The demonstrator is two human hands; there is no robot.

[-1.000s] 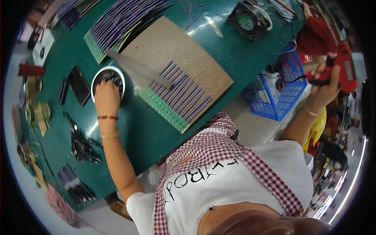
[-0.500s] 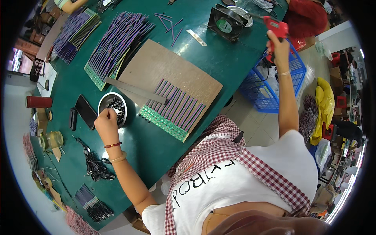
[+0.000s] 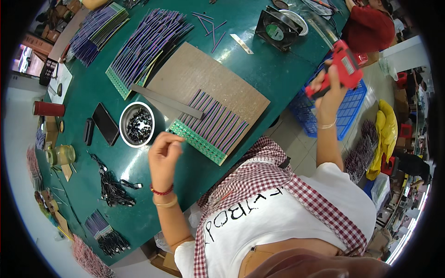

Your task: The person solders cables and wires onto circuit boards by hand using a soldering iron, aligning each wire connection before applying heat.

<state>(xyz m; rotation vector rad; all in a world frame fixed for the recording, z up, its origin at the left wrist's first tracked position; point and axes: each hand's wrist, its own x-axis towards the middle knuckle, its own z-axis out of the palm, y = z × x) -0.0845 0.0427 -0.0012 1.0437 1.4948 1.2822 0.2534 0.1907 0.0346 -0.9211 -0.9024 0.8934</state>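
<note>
My left hand (image 3: 164,155) is pinched, its fingertips at the left end of a green circuit board strip (image 3: 199,142). Whatever small piece it may hold is too small to make out. Purple and black wires (image 3: 221,119) run from the strip over a brown board (image 3: 190,67), and a grey metal bar (image 3: 168,101) lies across some of them. Held up at the right, my right hand (image 3: 330,97) is wrapped round a red pistol-shaped soldering gun (image 3: 346,66), its slim tip pointing away. Beside my left hand stands a metal bowl (image 3: 122,132) of small black parts (image 3: 140,124).
Wired board bundles (image 3: 148,44) lie at the far left. A black fan (image 3: 278,30) stands at the far edge, with a person in red (image 3: 371,28) beyond. A blue basket (image 3: 345,123) is below my right hand. A phone (image 3: 105,124) and black cables (image 3: 113,187) lie left.
My left hand has moved right, from the bowl to the end of the circuit board strip. The soldering gun in my right hand has come lower and nearer.
</note>
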